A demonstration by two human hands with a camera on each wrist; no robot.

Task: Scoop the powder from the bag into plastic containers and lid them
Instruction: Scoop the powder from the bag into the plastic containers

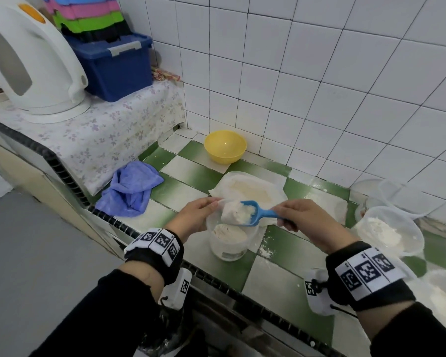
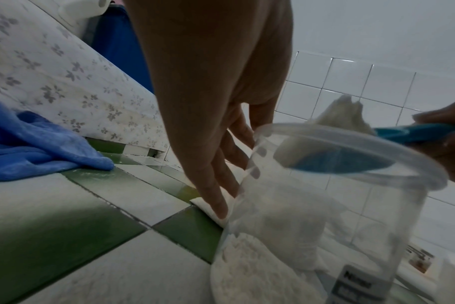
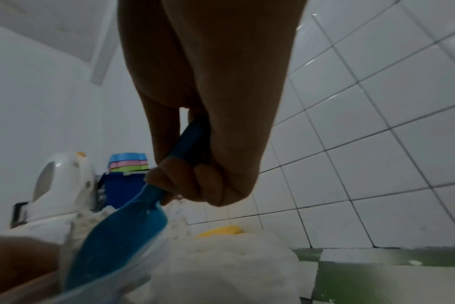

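While my right hand grips the loaded blue scoop over the container | left hand steadies its rim | bag open behind | container part-filled, another filled; no lids on.

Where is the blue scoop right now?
In the head view, the scoop sits centre, held by the right hand over the container.

scoop: blue, heaped with powder, over clear container | bag: open, just behind
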